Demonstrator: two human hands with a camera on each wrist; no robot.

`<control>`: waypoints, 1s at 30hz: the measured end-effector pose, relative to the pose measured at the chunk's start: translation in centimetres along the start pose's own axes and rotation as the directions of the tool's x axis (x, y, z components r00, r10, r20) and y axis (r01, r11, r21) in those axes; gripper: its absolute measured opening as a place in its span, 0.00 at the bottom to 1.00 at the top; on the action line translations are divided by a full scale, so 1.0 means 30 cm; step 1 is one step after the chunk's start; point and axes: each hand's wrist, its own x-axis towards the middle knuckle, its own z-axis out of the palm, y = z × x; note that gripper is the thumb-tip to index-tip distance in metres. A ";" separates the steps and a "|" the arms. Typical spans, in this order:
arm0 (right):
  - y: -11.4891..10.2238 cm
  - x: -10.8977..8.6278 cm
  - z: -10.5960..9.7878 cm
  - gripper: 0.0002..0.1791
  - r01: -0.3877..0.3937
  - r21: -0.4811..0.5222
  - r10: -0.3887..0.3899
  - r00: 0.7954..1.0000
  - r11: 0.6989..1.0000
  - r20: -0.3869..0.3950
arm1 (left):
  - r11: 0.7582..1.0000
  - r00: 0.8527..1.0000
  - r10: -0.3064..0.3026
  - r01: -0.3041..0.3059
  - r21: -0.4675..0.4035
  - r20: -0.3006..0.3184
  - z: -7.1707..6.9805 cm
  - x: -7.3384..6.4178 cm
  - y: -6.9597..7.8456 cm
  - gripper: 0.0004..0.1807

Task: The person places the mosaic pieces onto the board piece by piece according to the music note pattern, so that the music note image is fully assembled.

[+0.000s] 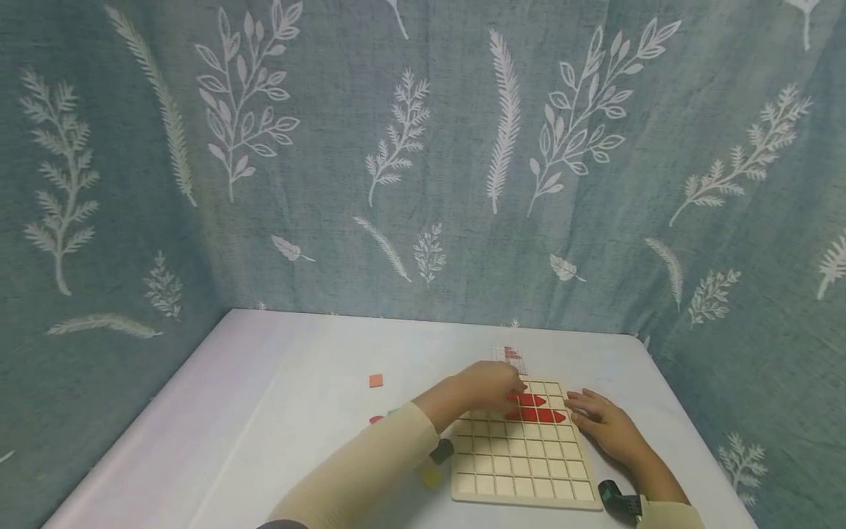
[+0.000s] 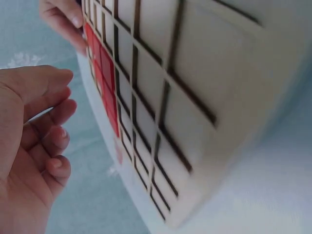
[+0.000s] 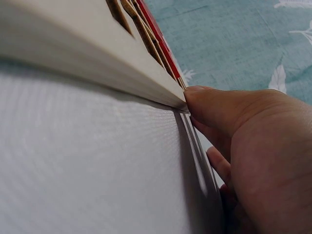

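A pale wooden board (image 1: 522,466) with a raised square grid lies on the table. Red pointed pieces (image 1: 535,415) fill cells in its far rows, forming stepped bars. My left hand (image 1: 492,386) is over the far left part of the board, hiding the left ends of the red bars. In the left wrist view its fingers (image 2: 61,112) bend loosely, and nothing shows between them. At the board's right edge rests my right hand (image 1: 604,426), its thumb (image 3: 209,100) touching the corner of the rim. The other right fingers are partly hidden behind it.
A small printed card (image 1: 509,356) with a red pattern on a grid lies beyond the board. Left of it are an orange square (image 1: 376,380), a red piece (image 1: 377,419), a green piece (image 1: 393,412) and a yellow piece (image 1: 432,477). A patterned curtain (image 1: 423,162) surrounds the table.
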 end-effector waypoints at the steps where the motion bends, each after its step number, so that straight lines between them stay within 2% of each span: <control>1: 0.001 0.000 0.001 0.26 -0.001 -0.001 0.001 1.000 1.000 -0.001 | 1.000 1.000 -0.004 0.004 -0.004 0.000 -0.002 -0.012 -0.007 0.12; 7: -0.001 -0.002 0.004 0.27 0.002 -0.003 -0.002 1.000 1.000 0.000 | 1.000 1.000 0.002 -0.002 0.004 -0.021 -0.028 -0.083 -0.047 0.10; 16: -0.003 -0.004 -0.002 0.25 0.026 -0.001 -0.026 1.000 1.000 -0.006 | 0.999 1.000 -0.021 0.021 0.037 -0.007 -0.045 -0.166 -0.091 0.11; 23: -0.004 -0.005 -0.001 0.25 0.038 0.011 -0.038 0.999 0.999 -0.018 | 0.999 0.999 -0.038 0.037 0.039 0.020 -0.035 -0.203 -0.116 0.14; 30: -0.006 -0.002 0.000 0.25 0.033 0.012 -0.033 0.999 0.999 -0.016 | 0.997 0.997 -0.073 0.073 -0.031 -0.001 -0.012 -0.267 -0.150 0.14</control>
